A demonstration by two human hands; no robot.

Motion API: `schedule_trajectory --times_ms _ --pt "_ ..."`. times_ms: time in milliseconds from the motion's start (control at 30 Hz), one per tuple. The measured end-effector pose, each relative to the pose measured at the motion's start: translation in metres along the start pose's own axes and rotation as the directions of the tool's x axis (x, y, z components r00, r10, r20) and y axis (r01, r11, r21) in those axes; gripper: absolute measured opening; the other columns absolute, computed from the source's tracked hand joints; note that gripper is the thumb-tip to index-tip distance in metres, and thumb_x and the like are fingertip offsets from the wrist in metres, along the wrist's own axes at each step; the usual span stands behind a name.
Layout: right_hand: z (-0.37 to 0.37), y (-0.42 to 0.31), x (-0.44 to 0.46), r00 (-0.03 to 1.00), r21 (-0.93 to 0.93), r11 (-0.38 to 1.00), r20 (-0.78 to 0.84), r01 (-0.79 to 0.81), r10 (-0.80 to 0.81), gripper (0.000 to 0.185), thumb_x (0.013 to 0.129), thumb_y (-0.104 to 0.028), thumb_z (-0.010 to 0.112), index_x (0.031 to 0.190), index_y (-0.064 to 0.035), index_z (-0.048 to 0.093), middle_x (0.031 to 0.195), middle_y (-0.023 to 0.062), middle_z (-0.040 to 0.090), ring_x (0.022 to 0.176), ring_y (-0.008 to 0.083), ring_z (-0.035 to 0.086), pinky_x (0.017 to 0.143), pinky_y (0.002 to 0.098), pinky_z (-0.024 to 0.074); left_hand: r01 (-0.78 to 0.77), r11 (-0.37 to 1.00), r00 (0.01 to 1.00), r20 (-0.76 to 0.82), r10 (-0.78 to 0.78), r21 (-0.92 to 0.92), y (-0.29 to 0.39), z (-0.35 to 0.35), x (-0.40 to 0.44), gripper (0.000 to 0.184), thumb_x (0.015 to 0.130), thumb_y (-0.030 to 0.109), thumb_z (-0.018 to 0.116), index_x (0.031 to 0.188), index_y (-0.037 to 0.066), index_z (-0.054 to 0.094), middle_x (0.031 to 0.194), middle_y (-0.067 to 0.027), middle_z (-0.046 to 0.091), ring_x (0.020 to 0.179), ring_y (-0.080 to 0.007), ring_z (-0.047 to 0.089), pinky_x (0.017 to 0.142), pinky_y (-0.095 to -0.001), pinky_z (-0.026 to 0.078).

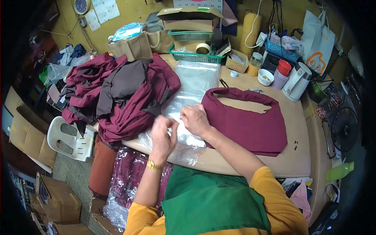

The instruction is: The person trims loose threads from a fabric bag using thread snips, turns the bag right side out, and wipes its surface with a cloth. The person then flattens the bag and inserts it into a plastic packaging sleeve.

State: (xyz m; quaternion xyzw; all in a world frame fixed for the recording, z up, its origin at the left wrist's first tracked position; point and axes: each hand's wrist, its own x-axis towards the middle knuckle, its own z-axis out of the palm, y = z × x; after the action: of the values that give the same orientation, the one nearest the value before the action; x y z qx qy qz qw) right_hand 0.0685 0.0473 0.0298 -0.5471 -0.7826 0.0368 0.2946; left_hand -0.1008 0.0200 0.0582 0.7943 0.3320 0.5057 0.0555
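Observation:
Clear plastic bags [184,100] lie in a stack down the middle of the table. Over the near end of the stack, my right hand [195,119] pinches a clear plastic bag [188,150] with fingers pressed together. My left hand [163,135] is just to its left, fingers curled in and slightly blurred; what they hold, if anything, cannot be made out. To the right of my hands lies a folded maroon garment [248,125], flat, with a looped band at its top. A heap of maroon and dark grey garments [121,94] fills the table's left side.
Green baskets [196,58] and a cardboard box [190,19] stand at the back. A white kettle [297,82], cup [283,68] and small bowl [266,77] line the right back. Below the left edge are a white plastic chair [72,143] and plastic-wrapped maroon cloth [131,172].

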Motion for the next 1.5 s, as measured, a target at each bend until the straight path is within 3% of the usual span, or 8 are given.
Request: schedule_trajectory --times_ms 100,267,467,767,933,1333,1400,1500 --pt "-0.013 -0.003 0.007 0.976 0.191 0.980 -0.219 0.061 -0.018 0.009 0.082 -0.014 0.065 0.080 -0.0062 0.061 0.084 0.0120 0.062 0.087 0.0334 0.062 0.086 0.0451 0.0404 0.330 0.943 0.756 0.585 -0.294 0.047 -0.001 0.003 -0.012 0.029 0.090 0.015 0.064 0.115 0.001 0.063 0.114 -0.0228 0.064 0.108 -0.0381 0.062 0.090 -0.0461 0.048" --pt "-0.022 -0.040 -0.018 0.918 0.073 0.940 -0.252 0.332 -0.305 0.016 0.079 -0.013 0.062 0.092 -0.0049 0.061 0.103 0.0147 0.058 0.096 0.0326 0.057 0.083 0.0454 0.0435 0.105 0.893 0.671 0.631 -0.388 0.438 -0.069 0.035 -0.039 0.057 0.093 0.038 0.056 0.140 0.007 0.049 0.159 -0.0217 0.024 0.144 -0.0400 0.029 0.116 -0.0635 0.010" --pt "0.012 -0.070 -0.080 0.894 0.411 0.823 0.042 0.392 -0.446 0.009 0.077 -0.002 0.059 0.086 0.0002 0.060 0.094 0.0174 0.057 0.086 0.0349 0.058 0.080 0.0445 0.0483 0.041 0.985 0.968 0.238 -0.080 0.165 -0.074 0.044 -0.032 0.027 0.091 0.016 0.059 0.112 0.000 0.063 0.107 -0.0188 0.064 0.098 -0.0375 0.060 0.084 -0.0475 0.050" --pt "0.036 -0.039 -0.035 0.973 0.032 0.999 0.230 0.000 -0.008 0.045 0.082 -0.003 0.053 0.124 0.0108 0.047 0.132 0.0306 0.045 0.129 0.0454 0.041 0.109 0.0567 0.0310 0.338 0.881 0.926 0.287 -0.247 -0.330 -0.076 0.046 0.000 0.019 0.087 -0.001 0.058 0.106 -0.003 0.058 0.107 -0.0201 0.062 0.103 -0.0381 0.060 0.091 -0.0432 0.049" --pt "0.029 -0.040 -0.024 0.989 0.010 0.993 0.085 -0.120 0.119 0.073 0.088 -0.014 0.055 0.149 0.0076 0.022 0.155 0.0312 0.021 0.147 0.0438 0.017 0.116 0.0643 0.0132 0.030 0.941 0.975 0.197 -0.101 0.336 -0.056 0.016 -0.017 0.043 0.079 0.000 0.060 0.122 -0.002 0.060 0.128 -0.0227 0.060 0.122 -0.0389 0.056 0.103 -0.0437 0.044" --pt "0.063 -0.040 -0.021 0.979 -0.037 0.995 0.180 -0.094 0.099 0.072 0.093 -0.033 0.052 0.152 -0.0005 0.026 0.158 0.0269 0.020 0.150 0.0417 0.008 0.118 0.0618 0.0024 0.581 0.695 0.778 0.037 -0.628 -0.424 -0.095 0.020 -0.056 0.034 0.105 0.013 0.043 0.126 -0.008 0.059 0.119 -0.0187 0.067 0.106 -0.0239 0.066 0.093 -0.0358 0.053" --pt "0.063 -0.037 -0.019 0.975 -0.054 0.993 0.190 -0.107 0.116 0.072 0.093 -0.033 0.052 0.152 -0.0021 0.026 0.158 0.0260 0.020 0.150 0.0409 0.008 0.118 0.0615 0.0021 0.617 -0.032 0.431 0.371 -0.822 -0.787 -0.101 0.016 -0.077 0.036 0.105 0.008 0.037 0.134 -0.008 0.051 0.114 -0.0216 0.067 0.095 -0.0226 0.069 0.078 -0.0326 0.059" --pt "0.063 -0.028 -0.025 0.999 0.153 0.987 -0.004 -0.040 0.041 0.071 0.093 -0.031 0.052 0.153 -0.0063 0.025 0.158 0.0211 0.025 0.150 0.0366 0.015 0.117 0.0624 0.0032 0.683 0.172 0.497 0.279 -0.822 -0.710 -0.076 0.009 -0.077 0.032 0.104 0.007 0.034 0.126 -0.006 0.054 0.088 -0.0164 0.070 0.079 -0.0186 0.070 0.061 -0.0301 0.058"
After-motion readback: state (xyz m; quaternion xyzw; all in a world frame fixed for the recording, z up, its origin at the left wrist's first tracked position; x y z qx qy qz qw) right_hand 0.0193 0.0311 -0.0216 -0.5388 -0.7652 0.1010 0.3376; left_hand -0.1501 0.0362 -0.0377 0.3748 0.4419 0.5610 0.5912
